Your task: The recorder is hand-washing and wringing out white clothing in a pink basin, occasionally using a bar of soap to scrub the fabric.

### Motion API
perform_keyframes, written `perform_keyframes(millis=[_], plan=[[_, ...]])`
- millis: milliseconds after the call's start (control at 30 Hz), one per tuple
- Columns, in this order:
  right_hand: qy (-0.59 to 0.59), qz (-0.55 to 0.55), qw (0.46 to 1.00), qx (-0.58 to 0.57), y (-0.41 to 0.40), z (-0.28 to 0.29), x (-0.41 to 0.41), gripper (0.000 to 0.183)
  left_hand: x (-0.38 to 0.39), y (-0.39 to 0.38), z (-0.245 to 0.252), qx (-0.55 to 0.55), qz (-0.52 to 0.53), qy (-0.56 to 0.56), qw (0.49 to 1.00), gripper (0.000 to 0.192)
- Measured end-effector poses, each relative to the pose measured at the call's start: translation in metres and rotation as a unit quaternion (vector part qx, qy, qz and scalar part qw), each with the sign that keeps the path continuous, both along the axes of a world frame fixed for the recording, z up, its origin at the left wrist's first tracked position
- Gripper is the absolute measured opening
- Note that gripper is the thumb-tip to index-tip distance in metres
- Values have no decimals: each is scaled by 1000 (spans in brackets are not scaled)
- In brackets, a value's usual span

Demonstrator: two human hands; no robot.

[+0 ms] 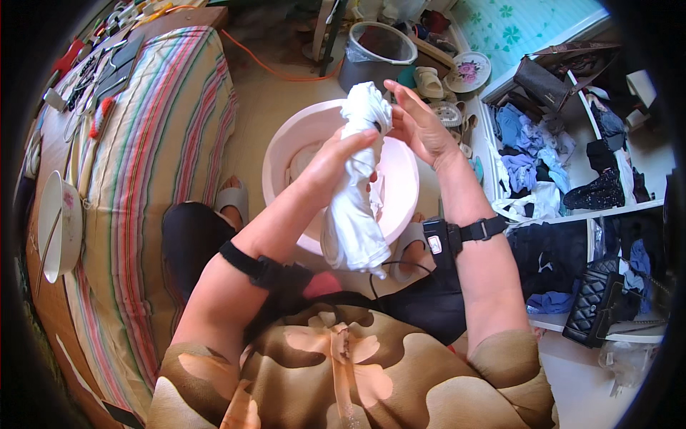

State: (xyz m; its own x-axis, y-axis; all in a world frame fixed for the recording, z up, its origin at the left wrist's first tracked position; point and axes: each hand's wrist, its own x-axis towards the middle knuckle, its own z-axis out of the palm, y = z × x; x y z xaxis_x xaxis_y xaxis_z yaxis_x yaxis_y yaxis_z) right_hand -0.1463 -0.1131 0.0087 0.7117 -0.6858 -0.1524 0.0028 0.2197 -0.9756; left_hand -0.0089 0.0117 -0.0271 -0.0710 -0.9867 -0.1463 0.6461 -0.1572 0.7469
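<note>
A bunched white cloth [360, 198], likely a garment, hangs in my left hand [343, 158], whose thumb lies across its front and whose fingers are partly hidden behind it. The cloth is gathered into a knot-like bundle at the top and falls loose at the bottom. Beside the gathered top, my right hand [419, 124] is raised with its fingers apart; whether its fingertips touch the cloth cannot be told. Beneath both hands stands a pale pink plastic basin [278, 128] on the floor, with some light cloth partly visible inside.
At left a striped cloth [177, 107] covers a surface, near a white bowl [69, 230]. A lined bin [353, 72] stands beyond the basin, with shoes [429, 83] and a floral plate [468, 72] alongside. White shelves [579, 216] at right hold clothes and bags. An orange cable [257, 61] crosses the floor.
</note>
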Motion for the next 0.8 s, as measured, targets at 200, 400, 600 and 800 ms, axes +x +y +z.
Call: perform_keyframes(millis=[200,400,600,800], plan=[[-181,24,982,49,4,-9,5,106,-5,2,4,-1,-172,278,945,57],[-135,43,990,1,-2,14,11,60,-17,-2,3,-25,-180,317,931,56],[131,-33,976,-168,-10,10,22,17,-23,1,10,55,-95,43,993,45],[294,-26,861,-415,-10,0,40,28,-24,-3,-8,-4,-39,-34,999,43]])
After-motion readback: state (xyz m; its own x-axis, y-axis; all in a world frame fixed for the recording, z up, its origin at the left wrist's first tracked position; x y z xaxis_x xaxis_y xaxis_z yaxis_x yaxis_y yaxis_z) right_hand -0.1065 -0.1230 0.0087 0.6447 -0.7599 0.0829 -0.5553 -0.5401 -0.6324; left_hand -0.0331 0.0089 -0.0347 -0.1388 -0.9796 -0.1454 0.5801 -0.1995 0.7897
